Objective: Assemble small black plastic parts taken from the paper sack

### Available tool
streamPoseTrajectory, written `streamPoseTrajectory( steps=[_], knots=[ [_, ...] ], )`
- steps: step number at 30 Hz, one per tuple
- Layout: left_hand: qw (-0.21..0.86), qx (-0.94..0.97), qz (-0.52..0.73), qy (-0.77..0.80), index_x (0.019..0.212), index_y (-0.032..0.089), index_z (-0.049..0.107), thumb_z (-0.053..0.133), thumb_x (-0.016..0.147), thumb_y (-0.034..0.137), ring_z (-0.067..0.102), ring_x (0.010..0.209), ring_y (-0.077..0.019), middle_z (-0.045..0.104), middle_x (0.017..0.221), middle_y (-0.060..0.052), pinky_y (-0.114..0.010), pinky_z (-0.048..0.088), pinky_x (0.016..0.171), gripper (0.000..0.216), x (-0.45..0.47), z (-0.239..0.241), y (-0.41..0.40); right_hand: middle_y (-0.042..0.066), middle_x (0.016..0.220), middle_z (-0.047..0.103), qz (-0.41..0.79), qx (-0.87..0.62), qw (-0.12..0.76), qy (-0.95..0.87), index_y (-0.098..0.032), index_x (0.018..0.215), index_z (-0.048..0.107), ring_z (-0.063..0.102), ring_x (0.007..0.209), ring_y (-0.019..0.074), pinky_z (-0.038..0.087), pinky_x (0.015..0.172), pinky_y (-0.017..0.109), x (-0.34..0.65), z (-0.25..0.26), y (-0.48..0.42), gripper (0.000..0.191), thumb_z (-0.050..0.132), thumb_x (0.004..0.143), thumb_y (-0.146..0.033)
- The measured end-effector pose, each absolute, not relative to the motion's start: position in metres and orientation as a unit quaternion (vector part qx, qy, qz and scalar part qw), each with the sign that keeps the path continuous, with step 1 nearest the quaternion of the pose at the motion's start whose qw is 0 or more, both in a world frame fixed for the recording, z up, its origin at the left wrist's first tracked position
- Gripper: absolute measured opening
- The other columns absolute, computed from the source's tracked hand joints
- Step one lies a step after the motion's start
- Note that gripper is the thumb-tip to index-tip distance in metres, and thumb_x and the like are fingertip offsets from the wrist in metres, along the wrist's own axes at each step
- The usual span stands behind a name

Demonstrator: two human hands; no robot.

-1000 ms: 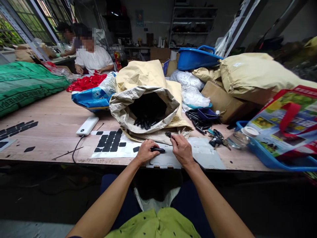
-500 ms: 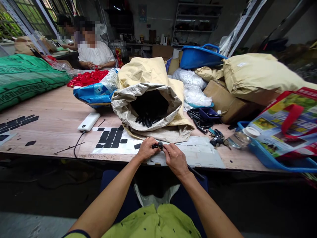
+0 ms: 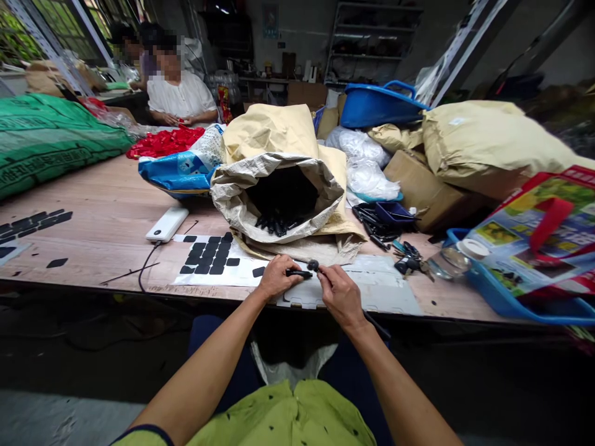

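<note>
- Our left hand [image 3: 277, 277] rests at the near edge of the wooden counter [image 3: 93, 229], just in front of the crumpled brown paper sack [image 3: 227, 204] that lies open towards us.
- Its grip is pressed together on a slim black plastic stick [image 3: 298, 273], which lies level and points to the right.
- Our right hand [image 3: 341, 294] sits in front of the sack too, a little right of its mouth. Its grip pinches a small round black knob [image 3: 313, 265] between thumb and fingertips.
- The knob meets the right end of the stick, in front of the sack. We cannot tell whether the two are joined.
- Both hands hover over a pale grey flat plastic sheet [image 3: 385, 288] that lies in front of the sack.
- Inside the sack we see a heap of black plastic pieces [image 3: 276, 224].
- In front of the sack and to its left lies a white backing sheet with black rectangular pads [image 3: 209, 260]. A white power bank [image 3: 167, 224] lies further left.
- To the right of the sack lies a bunch of keys [image 3: 406, 260], and beyond it a blue plastic basket [image 3: 493, 291].
- Far left of the sack lies a green woven bag [image 3: 46, 142].
- Behind the sack to the left, a pile of red pieces [image 3: 162, 141] lies before a person in a white shirt [image 3: 181, 99].
</note>
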State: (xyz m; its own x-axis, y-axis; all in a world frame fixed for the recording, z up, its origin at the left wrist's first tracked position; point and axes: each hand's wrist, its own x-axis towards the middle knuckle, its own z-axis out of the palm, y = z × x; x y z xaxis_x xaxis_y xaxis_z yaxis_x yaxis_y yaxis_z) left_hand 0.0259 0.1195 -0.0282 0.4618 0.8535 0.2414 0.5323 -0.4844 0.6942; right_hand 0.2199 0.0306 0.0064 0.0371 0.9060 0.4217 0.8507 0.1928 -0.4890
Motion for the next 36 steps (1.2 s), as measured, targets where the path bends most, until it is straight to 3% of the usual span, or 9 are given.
streamPoseTrajectory(
  steps=[3, 9, 14, 31, 36],
  knots=[
    [0.269, 0.813, 0.287, 0.429, 0.091, 0.024, 0.077, 0.081, 0.076, 0.032, 0.058, 0.092, -0.0224, 0.067, 0.089, -0.002, -0.035, 0.044, 0.085, 0.017, 0.026, -0.027, 0.120, 0.006, 0.105, 0.068, 0.015, -0.656, 0.350, -0.668, -0.023, 0.116, 0.069, 0.062, 0.099, 0.0188, 0.046, 0.088, 0.028, 0.232, 0.010, 0.049, 0.029, 0.047, 0.101, -0.032],
    [0.262, 0.816, 0.286, 0.428, 0.091, 0.024, 0.076, 0.081, 0.074, 0.030, 0.058, 0.092, -0.0228, 0.066, 0.089, -0.002, -0.035, 0.044, 0.083, 0.018, 0.026, -0.023, 0.118, 0.005, 0.101, 0.067, -0.005, -0.689, 0.266, -0.675, -0.024, 0.111, 0.071, 0.058, 0.099, 0.0197, 0.043, 0.089, 0.029, 0.258, -0.009, 0.088, 0.024, 0.053, 0.095, -0.024],
    [0.258, 0.818, 0.287, 0.427, 0.091, 0.025, 0.075, 0.081, 0.073, 0.027, 0.058, 0.092, -0.0232, 0.067, 0.090, -0.002, -0.036, 0.044, 0.084, 0.019, 0.026, -0.024, 0.117, 0.006, 0.102, 0.064, -0.048, -0.692, 0.252, -0.675, -0.023, 0.110, 0.070, 0.053, 0.096, 0.0210, 0.039, 0.088, 0.031, 0.259, -0.026, 0.093, 0.022, 0.055, 0.094, -0.026],
    [0.264, 0.818, 0.301, 0.413, 0.091, 0.023, 0.074, 0.074, 0.083, 0.036, 0.058, 0.088, -0.0218, 0.066, 0.086, -0.003, -0.035, 0.043, 0.083, 0.014, 0.025, -0.020, 0.116, 0.008, 0.103, 0.062, -0.066, -0.719, 0.219, -0.657, -0.023, 0.105, 0.067, 0.050, 0.098, 0.0228, 0.037, 0.086, 0.032, 0.251, -0.024, 0.092, 0.019, 0.057, 0.090, -0.029],
    [0.273, 0.815, 0.345, 0.378, 0.097, 0.022, 0.071, 0.064, 0.093, 0.041, 0.057, 0.087, -0.0223, 0.068, 0.088, -0.005, -0.036, 0.044, 0.083, 0.021, 0.025, -0.009, 0.089, 0.008, 0.103, 0.061, -0.075, -0.717, 0.212, -0.660, -0.022, 0.105, 0.065, 0.050, 0.098, 0.0231, 0.037, 0.086, 0.032, 0.250, -0.022, 0.092, 0.019, 0.056, 0.090, -0.030]
  ],
)
